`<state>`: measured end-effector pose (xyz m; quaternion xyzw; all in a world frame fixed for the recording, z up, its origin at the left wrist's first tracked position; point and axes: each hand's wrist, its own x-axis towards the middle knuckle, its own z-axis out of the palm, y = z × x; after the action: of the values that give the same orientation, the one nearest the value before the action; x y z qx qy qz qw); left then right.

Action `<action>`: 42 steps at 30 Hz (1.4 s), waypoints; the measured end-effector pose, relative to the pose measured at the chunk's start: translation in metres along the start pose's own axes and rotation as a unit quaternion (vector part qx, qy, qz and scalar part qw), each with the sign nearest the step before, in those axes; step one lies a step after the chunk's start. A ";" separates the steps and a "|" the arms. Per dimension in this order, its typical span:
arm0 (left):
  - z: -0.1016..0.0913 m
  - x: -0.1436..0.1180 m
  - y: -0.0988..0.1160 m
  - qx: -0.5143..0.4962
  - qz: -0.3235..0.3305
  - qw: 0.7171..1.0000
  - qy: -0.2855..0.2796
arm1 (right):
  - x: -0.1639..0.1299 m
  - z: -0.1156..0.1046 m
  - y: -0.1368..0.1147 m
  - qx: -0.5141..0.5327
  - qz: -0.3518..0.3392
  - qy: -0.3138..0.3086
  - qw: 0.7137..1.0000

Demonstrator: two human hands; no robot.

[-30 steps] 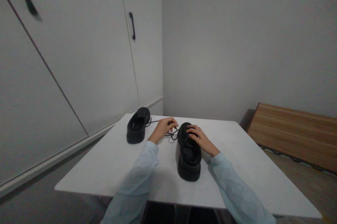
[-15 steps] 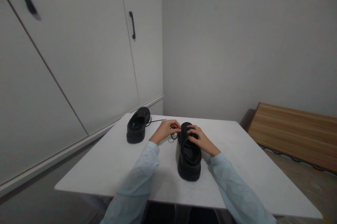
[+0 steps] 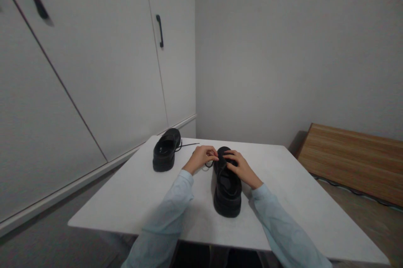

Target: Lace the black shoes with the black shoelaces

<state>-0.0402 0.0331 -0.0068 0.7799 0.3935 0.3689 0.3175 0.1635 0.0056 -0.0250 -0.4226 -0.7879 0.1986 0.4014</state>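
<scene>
A black lace-up shoe (image 3: 227, 203) rests on the white table before me, its heel towards me. My left hand (image 3: 202, 157) is at the left side of its lacing, thumb and fingertips pinched together on the shoelace (image 3: 209, 165). A loop of that lace hangs below the fingers; its end is hidden. From the right, my right hand (image 3: 242, 169) grips the upper near the tongue with bent fingers. What lies under those fingertips cannot be seen clearly.
A second black shoe (image 3: 163, 162) stands at the table's back left, its loose lace (image 3: 189, 145) stretched to the right. White cabinets (image 3: 126, 71) with dark handles line the left. Beyond the right edge of the table (image 3: 292, 201) is a wooden panel (image 3: 349, 159).
My left hand has shifted slightly to the right and down, closer to the shoe's lacing. My right hand stays at the upper. The camera view has moved a little.
</scene>
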 end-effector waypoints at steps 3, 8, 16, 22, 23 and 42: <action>0.001 0.000 0.002 0.025 -0.013 1.000 0.006 | 0.000 0.000 -0.004 -0.016 -0.001 0.008 1.000; 0.000 0.000 0.004 0.037 -0.014 0.999 0.000 | 0.000 0.000 -0.008 -0.043 0.004 0.015 0.999; -0.001 -0.001 0.002 0.006 -0.021 1.000 -0.015 | 0.000 0.003 -0.009 -0.019 0.004 0.039 0.999; 0.006 -0.001 0.004 -0.033 -0.040 0.998 0.023 | 0.000 0.007 -0.007 0.004 0.024 0.055 0.998; 0.006 -0.001 0.004 -0.038 -0.039 0.998 0.021 | -0.001 0.008 -0.006 0.005 0.028 0.057 0.998; -0.003 -0.001 0.000 0.033 -0.002 0.999 -0.007 | -0.004 0.005 -0.012 -0.007 -0.010 0.050 0.999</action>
<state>-0.0430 0.0330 -0.0060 0.7916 0.4048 0.3497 0.2953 0.1549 -0.0045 -0.0220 -0.4266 -0.7724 0.1678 0.4396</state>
